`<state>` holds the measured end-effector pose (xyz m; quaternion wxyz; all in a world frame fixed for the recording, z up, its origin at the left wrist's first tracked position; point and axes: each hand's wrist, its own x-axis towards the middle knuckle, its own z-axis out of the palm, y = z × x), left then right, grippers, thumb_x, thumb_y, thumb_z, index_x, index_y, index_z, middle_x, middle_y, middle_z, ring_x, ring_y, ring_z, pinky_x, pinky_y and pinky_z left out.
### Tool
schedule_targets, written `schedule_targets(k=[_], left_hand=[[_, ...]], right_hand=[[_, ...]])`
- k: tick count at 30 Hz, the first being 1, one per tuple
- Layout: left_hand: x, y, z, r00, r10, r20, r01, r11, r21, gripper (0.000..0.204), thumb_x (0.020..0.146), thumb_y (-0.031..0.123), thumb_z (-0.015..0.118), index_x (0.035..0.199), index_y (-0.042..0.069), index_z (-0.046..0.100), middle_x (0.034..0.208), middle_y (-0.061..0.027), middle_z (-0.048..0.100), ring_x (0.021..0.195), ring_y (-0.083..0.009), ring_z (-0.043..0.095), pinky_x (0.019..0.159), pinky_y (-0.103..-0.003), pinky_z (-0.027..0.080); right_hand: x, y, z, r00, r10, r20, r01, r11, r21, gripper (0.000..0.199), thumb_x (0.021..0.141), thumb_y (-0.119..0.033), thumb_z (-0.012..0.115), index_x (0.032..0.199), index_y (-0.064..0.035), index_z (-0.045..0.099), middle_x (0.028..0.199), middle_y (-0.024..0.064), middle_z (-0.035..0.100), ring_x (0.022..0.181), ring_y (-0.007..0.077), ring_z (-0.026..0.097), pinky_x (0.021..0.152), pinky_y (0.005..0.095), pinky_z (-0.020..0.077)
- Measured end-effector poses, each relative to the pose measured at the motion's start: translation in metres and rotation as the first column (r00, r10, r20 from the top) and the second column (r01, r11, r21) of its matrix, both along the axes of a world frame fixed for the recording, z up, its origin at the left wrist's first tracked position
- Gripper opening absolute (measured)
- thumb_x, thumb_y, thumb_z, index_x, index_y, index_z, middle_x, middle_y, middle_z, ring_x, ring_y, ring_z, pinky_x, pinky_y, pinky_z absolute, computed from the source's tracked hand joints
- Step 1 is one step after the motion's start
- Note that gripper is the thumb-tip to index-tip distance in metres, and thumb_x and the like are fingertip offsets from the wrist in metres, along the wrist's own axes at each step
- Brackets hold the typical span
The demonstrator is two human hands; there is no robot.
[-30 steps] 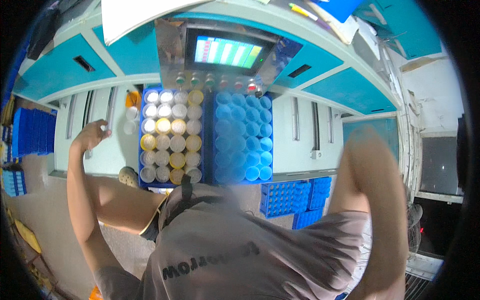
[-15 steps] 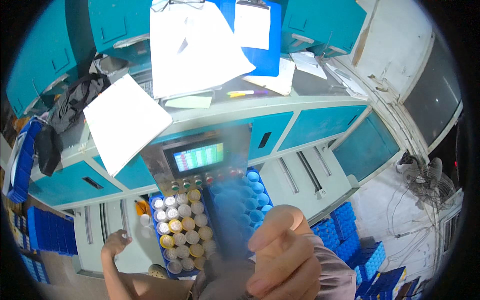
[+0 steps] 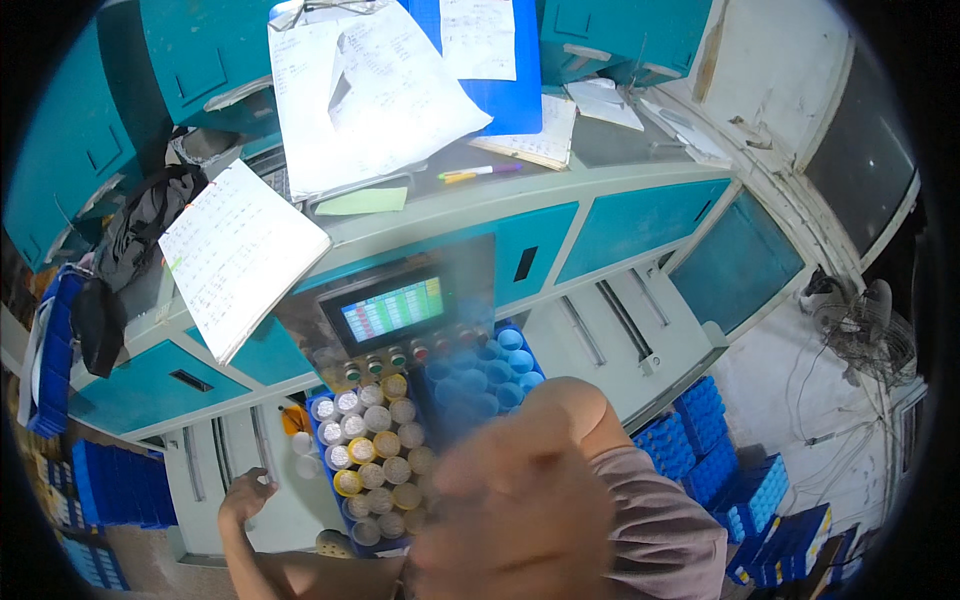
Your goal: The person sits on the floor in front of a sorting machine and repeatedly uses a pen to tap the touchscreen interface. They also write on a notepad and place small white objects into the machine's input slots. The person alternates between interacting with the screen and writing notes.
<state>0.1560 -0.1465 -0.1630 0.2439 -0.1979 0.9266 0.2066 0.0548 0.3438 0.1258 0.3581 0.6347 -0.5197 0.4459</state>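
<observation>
My left hand (image 3: 248,497) hovers low over the pale machine bed at the left, its fingers loosely bent and apart, with nothing visible in them. Nearest to it are two clear cups (image 3: 306,452) standing by an orange piece (image 3: 295,420). My right hand (image 3: 520,500) is large and smeared by motion close in front of me; its fingers cannot be made out. Behind it, a blue crate holds rows of clear and yellow-rimmed cups (image 3: 373,475) with whitish contents. A second crate holds light blue cups (image 3: 498,372), partly covered by a hazy smear and my hand.
A control panel with a lit screen (image 3: 392,310) and buttons stands behind the crates. Above lie an open notebook (image 3: 245,260), clipboards with papers (image 3: 370,100) and pens (image 3: 480,173). Stacked blue crates (image 3: 680,440) and a floor fan (image 3: 865,330) are at the right.
My right hand has moved left and lower, blurring and covering more of the light blue cups. My left hand stays over the machine bed. The view has shifted slightly.
</observation>
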Motion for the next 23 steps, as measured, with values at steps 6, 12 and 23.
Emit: schedule_targets(k=[6, 12, 23], left_hand=[[0.001, -0.009, -0.007, 0.992, -0.128, -0.016, 0.127, 0.991, -0.052, 0.059, 0.097, 0.044, 0.075, 0.136, 0.000, 0.066, 0.104, -0.0248, 0.078, 0.108, -0.0417, 0.073, 0.094, -0.046, 0.056], [-0.001, 0.015, 0.018, 0.999, -0.034, -0.017, 0.034, 0.999, -0.034, 0.055, 0.097, 0.038, 0.076, 0.136, 0.000, 0.065, 0.095, -0.0240, 0.078, 0.102, -0.0397, 0.075, 0.091, -0.046, 0.057], [0.000, 0.009, 0.013, 0.999, -0.040, -0.003, 0.040, 0.999, -0.015, 0.060, 0.096, 0.042, 0.078, 0.137, 0.000, 0.065, 0.093, -0.0226, 0.078, 0.104, -0.0370, 0.075, 0.095, -0.044, 0.056]], right_hand=[[-0.104, -0.070, -0.063, 0.907, -0.382, -0.174, 0.407, 0.902, 0.140, 0.015, 0.087, -0.017, 0.073, 0.094, -0.0089, 0.063, 0.111, 0.0075, 0.064, 0.099, 0.0290, 0.062, 0.087, 0.0473, 0.0470], [-0.261, -0.041, -0.104, 0.693, -0.706, -0.148, 0.707, 0.705, -0.055, 0.026, 0.094, -0.019, 0.071, 0.072, -0.0082, 0.060, 0.075, 0.0089, 0.057, 0.071, 0.0293, 0.056, 0.070, 0.0460, 0.0412], [-0.347, 0.014, -0.125, 0.386, -0.913, 0.129, 0.907, 0.402, 0.124, 0.023, 0.094, -0.022, 0.072, 0.083, -0.0046, 0.062, 0.087, 0.0143, 0.065, 0.088, 0.0353, 0.063, 0.080, 0.0538, 0.0436]])
